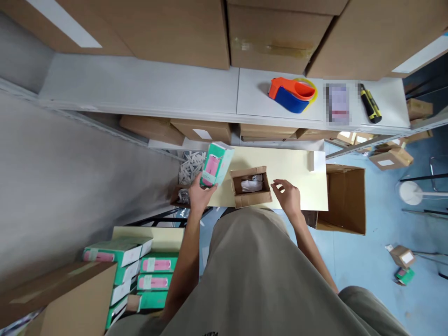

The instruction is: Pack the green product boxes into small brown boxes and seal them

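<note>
My left hand (200, 196) grips the lower end of a green and white product box (216, 166) with a pink picture on its front. The box is held tilted over the left part of the cream tabletop (290, 164). Right of it, an open small cardboard box (252, 199) has its flaps folded outward and crumpled white wrapping (252, 184) inside. Beside that carton's right edge is my right hand (287, 196), its fingers loosely bent and apart, with nothing visible in them.
Above the table, a grey shelf (150, 86) bears an orange and blue tape dispenser (293, 94) and a yellow-black box cutter (370, 103). A large open carton (346, 200) stands at the table's right. Stacked green boxes (154, 282) are at lower left, white scraps (192, 165) at the table's left.
</note>
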Motion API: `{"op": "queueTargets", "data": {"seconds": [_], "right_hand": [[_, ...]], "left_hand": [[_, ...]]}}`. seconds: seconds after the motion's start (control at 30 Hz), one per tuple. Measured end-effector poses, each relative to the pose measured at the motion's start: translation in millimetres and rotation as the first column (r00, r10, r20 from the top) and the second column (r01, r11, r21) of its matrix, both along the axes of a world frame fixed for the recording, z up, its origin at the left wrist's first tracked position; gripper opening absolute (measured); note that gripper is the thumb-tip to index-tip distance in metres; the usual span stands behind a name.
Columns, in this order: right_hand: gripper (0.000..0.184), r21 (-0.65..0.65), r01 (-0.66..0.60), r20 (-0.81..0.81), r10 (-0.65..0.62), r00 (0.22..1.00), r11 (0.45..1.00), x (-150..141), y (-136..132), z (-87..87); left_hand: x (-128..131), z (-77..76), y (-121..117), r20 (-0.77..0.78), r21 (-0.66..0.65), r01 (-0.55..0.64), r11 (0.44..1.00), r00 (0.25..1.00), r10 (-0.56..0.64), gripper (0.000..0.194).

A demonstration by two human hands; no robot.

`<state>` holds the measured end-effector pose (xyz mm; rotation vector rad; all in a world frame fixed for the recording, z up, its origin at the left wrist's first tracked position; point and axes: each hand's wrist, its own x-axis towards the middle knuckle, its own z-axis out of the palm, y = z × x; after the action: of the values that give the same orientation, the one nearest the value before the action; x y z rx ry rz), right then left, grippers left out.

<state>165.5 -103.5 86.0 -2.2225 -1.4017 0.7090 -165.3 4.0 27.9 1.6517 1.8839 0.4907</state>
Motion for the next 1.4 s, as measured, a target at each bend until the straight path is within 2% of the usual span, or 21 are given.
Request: {"op": "queueTargets", "data": {"seconds": [0.1,0.17,0.27,0.33,0.57,0.73,0.9,1.1,1.3,1.4], "right_hand": [[0.038,0.062,-0.161,0.028,0.159,0.987,0.985,-1.6,11.8,20.6],[0.056,0.081,-0.257,0.06,0.252,0.966,0.963,-0.3,18.6,30.0],[0.077,0.034,-0.375,0.097,0.371,0.924,0.926,7.0,24.8,30.1],[0.08,-0.025,-0.422,0.096,0.422,0.901,0.906,14.2,27.0,19.5],[0.071,-0.084,-0.411,-0.031,0.409,0.912,0.908,24.2,31.0,-38.9],[0.071,-0.107,-0.369,-0.116,0.358,0.927,0.923,24.1,30.4,-65.3],[0.073,-0.142,-0.336,-0.142,0.317,0.938,0.931,37.7,26.4,-81.9],[0.075,-0.14,-0.377,-0.164,0.354,0.921,0.915,47.0,28.0,-98.7],[0.074,-0.248,-0.433,0.012,0.449,0.893,0.867,35.7,34.1,-108.0],[0.072,-0.328,-0.457,0.129,0.519,0.845,0.827,26.5,35.0,-111.4]], "left_hand": [[14.6,23.4,-14.3,0.172,0.002,0.145,0.989,0.974,-0.144,0.071],[30.4,29.0,-17.6,0.203,0.02,0.283,0.959,0.938,-0.281,0.071],[53.4,24.0,-16.4,0.166,0.042,0.453,0.891,0.876,-0.453,0.072],[64.3,15.0,-14.0,0.137,0.027,0.509,0.86,0.85,-0.508,0.073],[70.5,-17.0,-10.2,0.077,-0.043,0.544,0.838,0.838,-0.54,0.075],[69.4,-26.8,-9.8,0.032,-0.059,0.559,0.827,0.829,-0.558,0.075],[80.6,-33.1,-11.8,-0.001,-0.035,0.603,0.797,0.797,-0.603,0.077],[85.5,-47.5,-15.1,-0.03,-0.067,0.61,0.79,0.79,-0.612,0.078],[83.5,-64.9,-18.7,-0.132,-0.114,0.624,0.773,0.761,-0.635,0.075],[87.2,-69.3,-21.1,-0.189,-0.125,0.64,0.758,0.735,-0.651,0.073]]}}
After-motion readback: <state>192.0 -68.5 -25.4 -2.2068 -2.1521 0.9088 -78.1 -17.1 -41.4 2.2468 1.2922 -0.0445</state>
